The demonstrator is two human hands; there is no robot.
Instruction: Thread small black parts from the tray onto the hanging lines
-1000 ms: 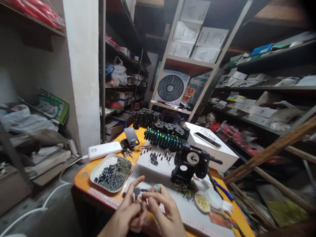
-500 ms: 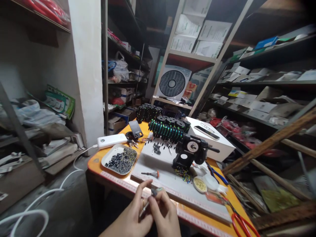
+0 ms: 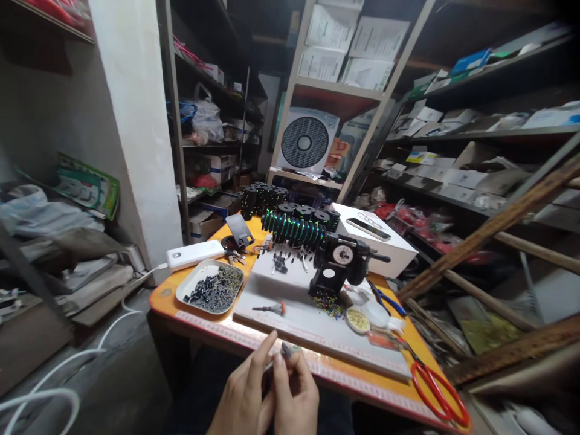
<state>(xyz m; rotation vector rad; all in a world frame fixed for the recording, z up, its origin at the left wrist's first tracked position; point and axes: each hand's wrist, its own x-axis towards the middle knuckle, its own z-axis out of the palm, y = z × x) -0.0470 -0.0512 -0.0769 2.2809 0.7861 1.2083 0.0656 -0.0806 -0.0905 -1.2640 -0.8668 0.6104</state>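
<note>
My left hand [image 3: 247,402] and my right hand [image 3: 294,396] are together at the bottom centre, in front of the orange table's [image 3: 290,356] near edge. Both pinch a small thin part with a greenish-grey tip [image 3: 287,348], held between the fingertips. The left forefinger sticks out straight over it. On the white board [image 3: 312,326] just beyond lies a small screwdriver [image 3: 270,309]. A black hand-cranked winding machine [image 3: 338,272] stands on the board's far side.
A white tray of small dark parts [image 3: 211,289], a white power bank [image 3: 188,254], rows of black spools [image 3: 294,228], a white box with a phone [image 3: 376,238], a dish of yellow bits [image 3: 357,319] and red scissors [image 3: 437,393] sit on the table. Shelves surround it; wooden poles lean at right.
The view has drawn back from the table, and my hands have come off the board to the near edge, still pinching the small part. The screwdriver now lies bare on the board.
</note>
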